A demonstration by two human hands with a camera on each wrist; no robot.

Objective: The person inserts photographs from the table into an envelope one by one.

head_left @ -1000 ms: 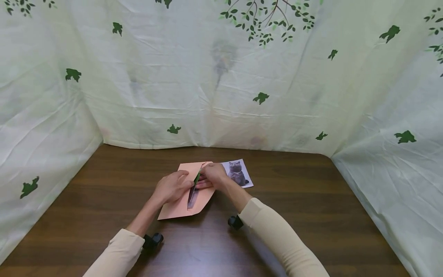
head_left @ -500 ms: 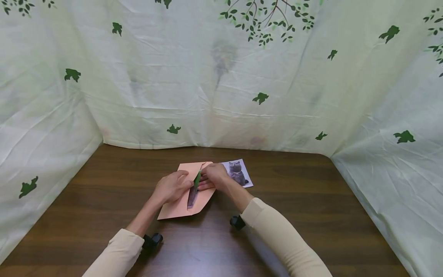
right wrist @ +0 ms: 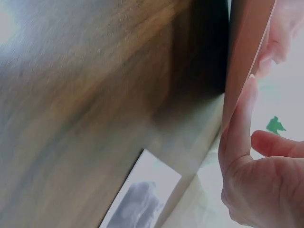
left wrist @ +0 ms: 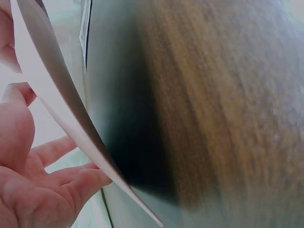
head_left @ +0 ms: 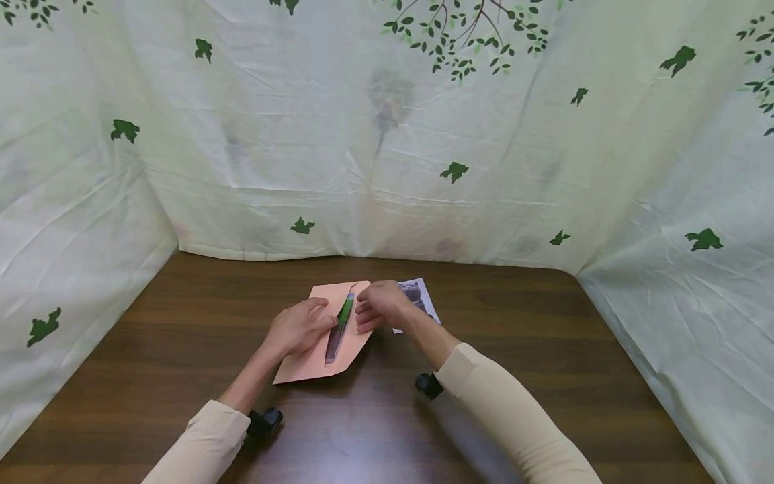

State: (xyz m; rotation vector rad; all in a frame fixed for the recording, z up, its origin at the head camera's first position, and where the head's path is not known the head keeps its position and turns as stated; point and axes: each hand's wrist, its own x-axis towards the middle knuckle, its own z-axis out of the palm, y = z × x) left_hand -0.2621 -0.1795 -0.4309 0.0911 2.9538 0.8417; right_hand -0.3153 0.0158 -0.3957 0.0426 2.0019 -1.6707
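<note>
A pink envelope [head_left: 302, 359] lies tilted over the table, with a slit-like opening running down its front. Inside the slit shows a picture card [head_left: 343, 316] with green and greyish parts, mostly hidden by the paper. My left hand [head_left: 302, 327] holds the envelope at its left half, thumb by the opening's edge. In the left wrist view the envelope's edge [left wrist: 71, 114] rises off the tabletop beside the fingers. My right hand [head_left: 382, 306] is at the envelope's right flap, fingers extended and nothing gripped. In the right wrist view a finger [right wrist: 240, 126] lies along the envelope's edge.
A cat photo card [head_left: 423, 296] lies on the table behind my right hand, partly covered by it. The dark wooden table [head_left: 514, 349] is enclosed by a white curtain [head_left: 254, 168] with leaf and bird prints. Black wrist cameras [head_left: 265, 421] are strapped to both wrists.
My right hand has drawn back a little to the right from the slit, uncovering more of the green card and covering more of the cat photo. The left hand stays in place.
</note>
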